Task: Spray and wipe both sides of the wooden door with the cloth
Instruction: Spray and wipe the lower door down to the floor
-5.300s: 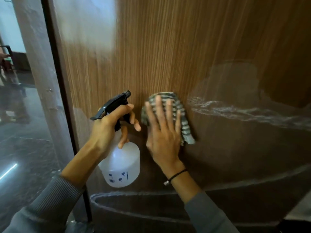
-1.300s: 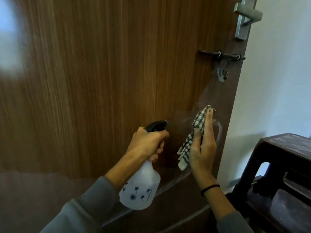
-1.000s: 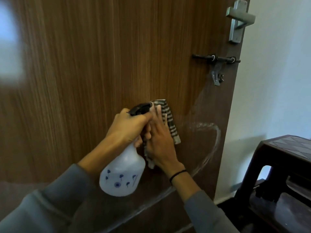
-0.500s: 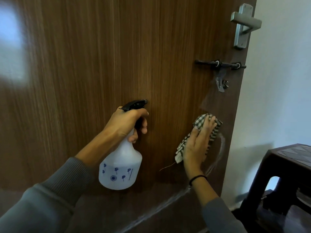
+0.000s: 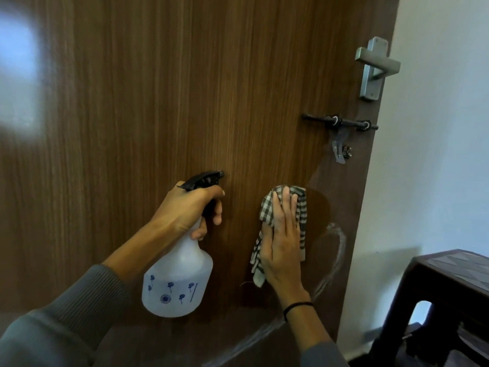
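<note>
The checked cloth (image 5: 300, 207) lies flat against the wooden door (image 5: 158, 102), low and toward its handle edge, under your right hand (image 5: 281, 247), whose fingers are straight and pressing. Your left hand (image 5: 185, 210) grips the spray bottle (image 5: 177, 282) by its neck just beside it, a finger seemingly at the trigger. A pale wet streak (image 5: 336, 250) curves right of the cloth, below the black bolt (image 5: 340, 123) and the metal handle (image 5: 375, 67).

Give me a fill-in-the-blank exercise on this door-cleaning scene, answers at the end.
The left hand grips the spray bottle by its ____ trigger head.
The right hand presses the checked ____ flat against the door.
The metal handle sits ____ the sliding bolt.
Answers: black; cloth; above.
</note>
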The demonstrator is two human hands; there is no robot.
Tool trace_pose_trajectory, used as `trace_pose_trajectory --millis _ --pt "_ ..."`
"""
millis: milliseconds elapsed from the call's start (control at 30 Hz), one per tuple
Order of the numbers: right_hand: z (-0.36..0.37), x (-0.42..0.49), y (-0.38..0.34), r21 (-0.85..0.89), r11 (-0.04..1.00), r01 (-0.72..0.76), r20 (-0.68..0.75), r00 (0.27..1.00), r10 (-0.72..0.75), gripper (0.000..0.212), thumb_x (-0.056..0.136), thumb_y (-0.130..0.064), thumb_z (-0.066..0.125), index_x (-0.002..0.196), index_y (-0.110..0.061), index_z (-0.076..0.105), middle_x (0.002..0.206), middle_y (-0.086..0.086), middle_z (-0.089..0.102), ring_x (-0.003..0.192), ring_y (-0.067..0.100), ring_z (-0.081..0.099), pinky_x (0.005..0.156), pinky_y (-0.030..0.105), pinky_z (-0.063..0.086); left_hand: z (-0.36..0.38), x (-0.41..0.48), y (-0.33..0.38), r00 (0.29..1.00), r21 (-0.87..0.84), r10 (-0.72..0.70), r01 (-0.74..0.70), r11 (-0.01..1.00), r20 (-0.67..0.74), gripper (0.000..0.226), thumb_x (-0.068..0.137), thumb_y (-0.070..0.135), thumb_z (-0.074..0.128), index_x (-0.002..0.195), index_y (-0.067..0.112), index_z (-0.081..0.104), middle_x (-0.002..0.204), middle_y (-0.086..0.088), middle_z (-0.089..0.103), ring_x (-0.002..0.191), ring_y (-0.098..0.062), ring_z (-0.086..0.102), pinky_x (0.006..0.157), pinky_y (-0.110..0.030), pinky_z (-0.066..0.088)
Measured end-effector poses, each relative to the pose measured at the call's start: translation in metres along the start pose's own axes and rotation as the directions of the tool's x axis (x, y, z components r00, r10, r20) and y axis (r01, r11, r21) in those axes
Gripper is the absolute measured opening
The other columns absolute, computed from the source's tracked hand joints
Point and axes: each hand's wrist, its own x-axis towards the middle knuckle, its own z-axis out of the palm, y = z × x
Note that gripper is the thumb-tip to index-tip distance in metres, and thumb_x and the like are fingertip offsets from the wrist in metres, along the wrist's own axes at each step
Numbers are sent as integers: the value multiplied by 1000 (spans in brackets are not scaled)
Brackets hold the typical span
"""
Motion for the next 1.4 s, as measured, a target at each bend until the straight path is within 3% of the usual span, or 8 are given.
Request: trace_pose_trajectory --millis 233,467,667,800,867,967,1100,1400 --pt "2 -5 -9 37 978 -204 -61 977 206 58 108 -23 31 161 -28 8 170 -11 -4 156 10 -9 126 51 15 -1 3 2 1000 -6 -20 20 1000 8 34 99 27 58 78 2 65 69 -15 65 33 -19 39 40 -25 38" --pt "-10 8 -24 -156 985 77 164 985 -52 68 103 0 43 161 -10 9 170 6 -3 157 24 -5 127 45 10 -4 7 -2 1000 -77 -26 27 997 13 30 95 28 63 82 2 69 69 -13 69 36 -21 45 42 -27 38" --pt "-38 31 -7 -168 973 -157 67 983 171 67 105 -2 40 161 -25 9 170 -6 -3 156 12 2 125 31 19 -5 5 1 997 -114 -63 67 991 34 26 94 29 66 89 4 71 71 -11 71 40 -20 47 44 -29 39" --pt "-50 47 -3 -174 959 -225 34 972 234 59 108 -9 37 162 -22 15 170 -7 0 156 13 9 114 2 10 -3 8 -4 998 -131 -48 54 990 48 27 95 30 66 94 3 70 74 -10 72 38 -17 46 45 -30 39" --pt "-52 52 -4 -162 962 -222 23 973 228 59 108 -9 37 162 -20 16 170 -6 2 155 10 10 118 7 12 0 11 -8 999 -118 -37 41 992 40 27 94 31 68 95 4 71 76 -10 73 39 -19 48 46 -31 39" --pt "-47 46 -14 -141 986 -84 115 988 101 64 106 -4 41 161 -22 13 170 -5 -3 151 -6 6 109 3 28 4 15 -12 999 -12 -17 17 1000 30 28 93 35 68 91 7 71 77 -11 75 42 -21 51 47 -31 41" --pt "-58 41 9 -173 951 256 315 929 -193 77 94 11 47 161 -14 18 171 0 3 157 19 -1 121 15 17 21 23 3 988 47 42 -49 998 148 31 96 32 64 86 3 68 72 -11 71 38 -20 44 40 -25 37" --pt "-60 42 68 -4 977 -213 -133 968 211 63 103 -9 39 161 -23 18 169 -7 14 148 -13 10 109 -2 13 114 67 44 945 -17 138 -139 990 297 22 99 21 61 88 2 63 75 -10 64 38 -15 45 40 -24 37"
